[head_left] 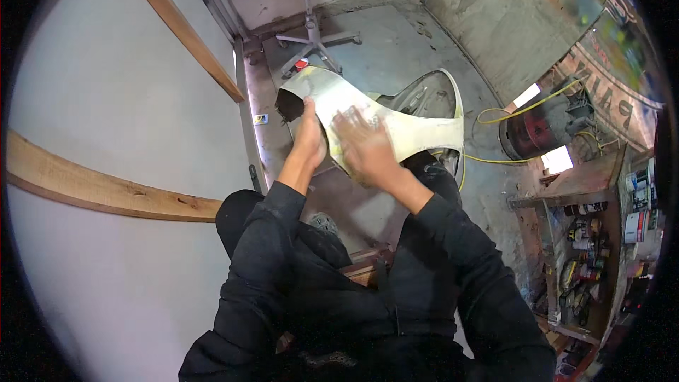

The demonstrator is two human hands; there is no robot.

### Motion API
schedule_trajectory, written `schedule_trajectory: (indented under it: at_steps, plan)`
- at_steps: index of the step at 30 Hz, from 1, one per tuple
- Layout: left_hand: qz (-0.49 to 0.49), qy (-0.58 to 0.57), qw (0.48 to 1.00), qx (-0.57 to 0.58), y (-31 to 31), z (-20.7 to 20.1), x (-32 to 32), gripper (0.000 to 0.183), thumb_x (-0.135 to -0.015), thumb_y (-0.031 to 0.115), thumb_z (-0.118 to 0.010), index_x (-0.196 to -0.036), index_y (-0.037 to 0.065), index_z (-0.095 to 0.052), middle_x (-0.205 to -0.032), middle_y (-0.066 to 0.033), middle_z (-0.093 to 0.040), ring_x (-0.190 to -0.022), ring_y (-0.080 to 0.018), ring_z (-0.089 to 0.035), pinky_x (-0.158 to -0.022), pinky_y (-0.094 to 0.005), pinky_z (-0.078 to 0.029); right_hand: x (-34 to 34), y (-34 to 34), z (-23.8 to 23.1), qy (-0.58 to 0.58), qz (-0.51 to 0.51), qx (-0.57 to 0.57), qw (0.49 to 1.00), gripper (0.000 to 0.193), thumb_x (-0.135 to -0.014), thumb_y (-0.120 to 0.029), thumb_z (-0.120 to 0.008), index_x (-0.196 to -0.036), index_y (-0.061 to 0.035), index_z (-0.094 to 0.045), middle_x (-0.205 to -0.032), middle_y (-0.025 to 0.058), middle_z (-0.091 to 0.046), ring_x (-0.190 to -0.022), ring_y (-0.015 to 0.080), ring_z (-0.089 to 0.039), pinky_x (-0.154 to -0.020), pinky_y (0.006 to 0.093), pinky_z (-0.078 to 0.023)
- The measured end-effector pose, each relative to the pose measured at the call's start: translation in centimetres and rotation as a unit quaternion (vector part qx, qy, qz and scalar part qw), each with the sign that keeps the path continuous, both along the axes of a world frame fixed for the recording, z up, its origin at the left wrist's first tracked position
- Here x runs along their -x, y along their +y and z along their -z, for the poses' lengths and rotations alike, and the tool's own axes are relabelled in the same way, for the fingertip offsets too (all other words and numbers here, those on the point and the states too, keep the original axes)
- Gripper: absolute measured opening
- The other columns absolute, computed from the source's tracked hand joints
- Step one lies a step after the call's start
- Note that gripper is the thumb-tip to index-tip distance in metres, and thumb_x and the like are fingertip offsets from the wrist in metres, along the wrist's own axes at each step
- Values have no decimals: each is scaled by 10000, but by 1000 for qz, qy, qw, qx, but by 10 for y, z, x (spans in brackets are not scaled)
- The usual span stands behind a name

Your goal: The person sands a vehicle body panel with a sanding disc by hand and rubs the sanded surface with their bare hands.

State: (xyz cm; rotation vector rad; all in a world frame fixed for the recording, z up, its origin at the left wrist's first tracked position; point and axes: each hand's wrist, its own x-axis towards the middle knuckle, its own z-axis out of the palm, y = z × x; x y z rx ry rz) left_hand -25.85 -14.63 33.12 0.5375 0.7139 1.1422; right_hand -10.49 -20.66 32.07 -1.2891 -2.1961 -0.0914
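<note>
A curved bodywork panel (428,134), whitish with yellow patches and large cut-out openings, lies tilted over my knees. My left hand (309,138) grips its near left edge, thumb on top and the other fingers hidden underneath. On the panel's upper face rests my right hand (369,147), palm down with fingers stretched out. Motion blurs that hand, and whitish dust shows about its fingertips. Whether anything lies beneath its palm is hidden.
A wheeled stand (313,39) is beyond the panel. At the right are a dark red tank (534,131), a yellow hose (495,161) and a wooden shelf (573,182) with cans and bottles. A white wall with wooden beams (120,194) rises close on the left.
</note>
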Motion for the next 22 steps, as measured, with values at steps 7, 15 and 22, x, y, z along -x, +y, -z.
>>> schedule_trajectory:
  at_steps: [7,15,22]
  plan:
    - [-18,-10,1000,4,-2,-5,-6,627,-1089,510,-317,-1432,1,-446,-1382,-143,-580,-1227,-260,-590,-1046,-402,-483,-18,18,-11,84,77,5,993,484,-926,-188,-554,-1400,-99,-584,-1504,118,-520,-1417,379,-440,-1091,603,-326]
    - [15,-8,1000,-8,-5,-11,-7,681,-1087,530,-303,-1464,-29,-396,-1465,-170,-507,-1315,-270,-532,-1114,-402,-423,-28,24,-13,118,103,17,988,470,-951,-217,-546,-1412,-128,-583,-1500,105,-525,-1420,346,-450,-1108,640,-283]
    - [35,-37,999,7,0,12,-1,638,-1085,513,-327,-1514,41,-361,-1526,-137,-459,-1384,-269,-460,-1176,-391,-353,-17,19,-7,-62,74,71,993,605,-890,-283,-657,-1468,-156,-532,-1588,98,-418,-1469,350,-373,-1109,668,-287]
